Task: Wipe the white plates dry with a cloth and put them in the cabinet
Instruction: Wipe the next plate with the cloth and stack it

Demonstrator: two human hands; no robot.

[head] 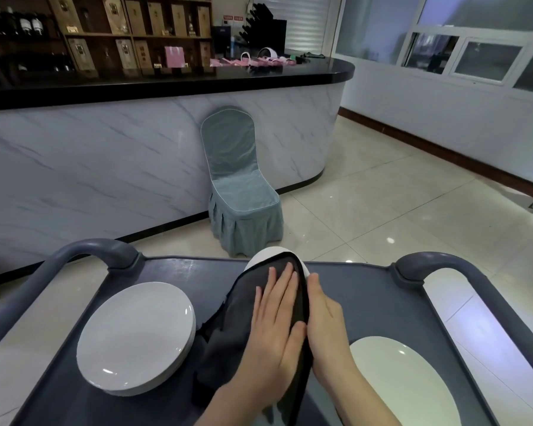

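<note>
Our left hand presses the cloth flat against the tilted plate, toward the cart's far edge. Our right hand grips its right rim.

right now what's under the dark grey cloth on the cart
A round white plate: only its far rim shows. The rest is hidden by the dark grey cloth and the left hand pressing flat on it.

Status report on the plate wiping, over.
Left hand flat, pressing dark cloth on a white plate. Right hand grips that plate's edge. Plate stack left, single plate right on cart. Nothing blocking.
</note>
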